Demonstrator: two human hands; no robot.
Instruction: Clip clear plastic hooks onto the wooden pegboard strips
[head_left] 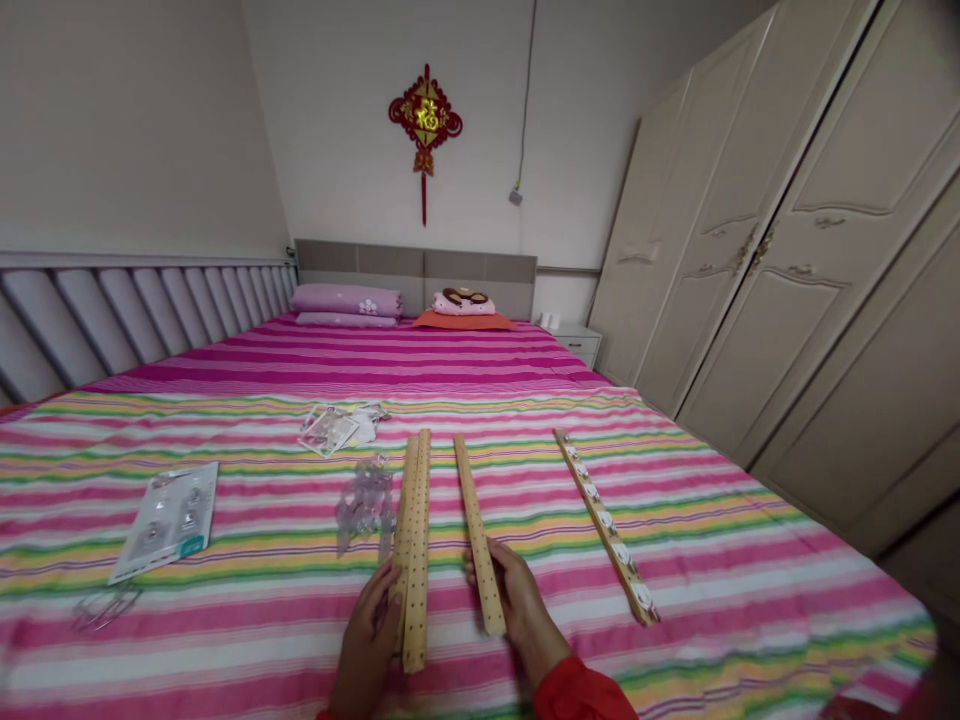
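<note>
My left hand [369, 625] is closed at the near end of a bundle of wooden strips with small holes [418, 560], its fingers at the left edge. The strips lie close together, lengthwise away from me. My right hand [521, 600] grips a single wooden strip [472, 510] near its close end, thumb on the right side and fingertips partly hidden beneath. Farther right, apart from both hands, rests a wooden strip with white hooks [606, 525] fixed in a row. Left of the bundle sits a pile of clear plastic hooks [367, 500].
The striped bedspread [262, 640] carries a hook package [169, 520] at left, clear pieces [109, 605] below it, and several opened packets [334, 428] farther back. Pillows [345, 302] lie by the headboard [465, 265]. A wardrobe [795, 300] stands along the right side.
</note>
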